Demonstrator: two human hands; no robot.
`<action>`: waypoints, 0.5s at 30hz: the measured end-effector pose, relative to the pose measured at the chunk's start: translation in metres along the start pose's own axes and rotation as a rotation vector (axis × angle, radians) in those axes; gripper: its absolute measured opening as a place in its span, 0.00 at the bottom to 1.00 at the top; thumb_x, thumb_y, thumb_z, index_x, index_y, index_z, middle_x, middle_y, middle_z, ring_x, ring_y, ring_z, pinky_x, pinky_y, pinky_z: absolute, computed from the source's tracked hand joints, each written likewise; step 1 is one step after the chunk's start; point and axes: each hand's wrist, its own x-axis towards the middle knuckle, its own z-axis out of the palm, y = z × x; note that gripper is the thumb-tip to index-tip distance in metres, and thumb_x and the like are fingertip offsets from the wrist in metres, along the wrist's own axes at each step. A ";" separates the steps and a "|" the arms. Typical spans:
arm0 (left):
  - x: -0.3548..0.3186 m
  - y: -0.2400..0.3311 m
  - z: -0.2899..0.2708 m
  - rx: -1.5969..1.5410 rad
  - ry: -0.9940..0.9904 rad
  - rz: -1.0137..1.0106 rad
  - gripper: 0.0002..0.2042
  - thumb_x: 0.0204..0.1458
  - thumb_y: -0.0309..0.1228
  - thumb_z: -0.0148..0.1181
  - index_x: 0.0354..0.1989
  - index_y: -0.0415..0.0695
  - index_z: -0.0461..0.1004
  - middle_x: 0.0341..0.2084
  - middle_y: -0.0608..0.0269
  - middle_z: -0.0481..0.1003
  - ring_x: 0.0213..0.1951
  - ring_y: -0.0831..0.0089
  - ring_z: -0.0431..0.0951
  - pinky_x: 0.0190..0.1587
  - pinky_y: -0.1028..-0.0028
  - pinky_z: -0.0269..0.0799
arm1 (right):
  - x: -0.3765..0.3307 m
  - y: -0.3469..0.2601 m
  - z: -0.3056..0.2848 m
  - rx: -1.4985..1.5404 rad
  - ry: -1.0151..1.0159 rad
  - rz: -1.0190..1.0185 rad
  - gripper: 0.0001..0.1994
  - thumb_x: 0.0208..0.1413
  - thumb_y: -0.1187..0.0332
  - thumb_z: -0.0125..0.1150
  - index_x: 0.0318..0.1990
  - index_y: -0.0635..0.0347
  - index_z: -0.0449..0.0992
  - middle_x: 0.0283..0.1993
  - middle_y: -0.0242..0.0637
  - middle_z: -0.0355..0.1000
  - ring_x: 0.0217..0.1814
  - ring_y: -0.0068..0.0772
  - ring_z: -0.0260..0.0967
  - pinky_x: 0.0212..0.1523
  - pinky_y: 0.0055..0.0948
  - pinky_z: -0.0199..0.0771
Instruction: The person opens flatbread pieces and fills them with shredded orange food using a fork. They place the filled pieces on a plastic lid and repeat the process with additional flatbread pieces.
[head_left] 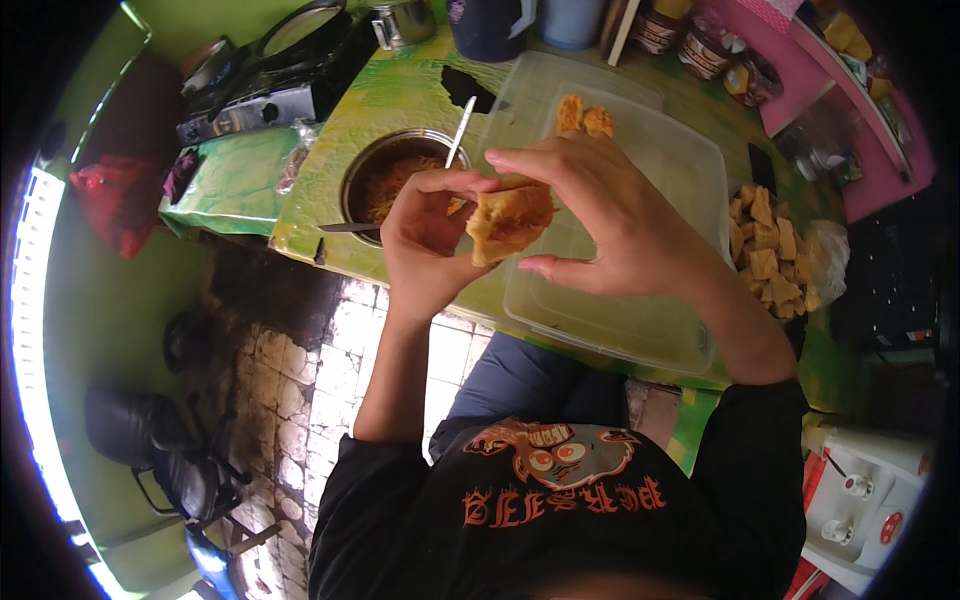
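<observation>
My left hand (418,235) grips a golden-brown fried tofu piece (510,225) between thumb and fingers. The tofu's hollow, torn-open side shows. Around its right side my right hand (625,220) is spread in a wide curve, thumb and fingers apart, with nothing held. Its index fingertip is close above the tofu; whether they touch I cannot tell. Left of my hands stands a metal pot (352,178) of shredded orange filling (385,200), with a light spoon handle (461,132) sticking up. Two or so browned pieces (583,116) lie on a clear plastic tray (610,325) beyond my right hand.
At the right sits a heap of fried tofu pieces (768,250) beside a plastic bag (828,262). A gas stove (270,100) stands far left, with a metal mug (402,25) near it. Jars (705,50) line the far right, next to a pink shelf (860,90).
</observation>
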 end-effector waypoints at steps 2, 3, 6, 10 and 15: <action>-0.001 -0.002 0.016 -0.035 -0.029 0.033 0.32 0.33 0.14 0.70 0.51 0.37 0.64 0.44 0.57 0.71 0.49 0.71 0.71 0.56 0.65 0.69 | -0.010 -0.001 -0.008 -0.004 0.013 0.000 0.34 0.34 0.73 0.72 0.54 0.58 0.67 0.47 0.37 0.70 0.50 0.41 0.67 0.52 0.39 0.65; -0.001 -0.003 0.024 -0.052 -0.046 0.054 0.33 0.33 0.14 0.70 0.51 0.37 0.63 0.44 0.58 0.71 0.49 0.71 0.71 0.57 0.64 0.69 | -0.016 -0.002 -0.012 -0.026 -0.002 0.001 0.33 0.33 0.73 0.72 0.54 0.59 0.68 0.46 0.38 0.71 0.49 0.41 0.68 0.51 0.38 0.66; -0.001 -0.004 0.042 -0.069 -0.077 0.059 0.34 0.32 0.11 0.68 0.52 0.38 0.62 0.48 0.57 0.68 0.48 0.70 0.70 0.58 0.63 0.68 | -0.036 -0.005 -0.024 -0.091 0.004 -0.004 0.30 0.33 0.74 0.72 0.51 0.59 0.69 0.43 0.37 0.71 0.46 0.39 0.69 0.48 0.38 0.67; -0.004 -0.006 0.065 -0.101 -0.157 0.101 0.35 0.32 0.10 0.66 0.53 0.40 0.61 0.53 0.55 0.60 0.48 0.70 0.70 0.58 0.63 0.67 | -0.062 -0.010 -0.032 -0.078 0.051 0.048 0.28 0.35 0.74 0.70 0.49 0.56 0.70 0.42 0.34 0.71 0.43 0.37 0.69 0.47 0.36 0.67; -0.005 -0.014 0.080 -0.080 -0.236 0.083 0.37 0.33 0.10 0.65 0.56 0.42 0.57 0.54 0.54 0.57 0.49 0.68 0.70 0.57 0.62 0.68 | -0.098 -0.001 -0.045 -0.005 0.087 0.114 0.28 0.35 0.76 0.68 0.49 0.58 0.70 0.44 0.36 0.72 0.43 0.35 0.70 0.45 0.33 0.68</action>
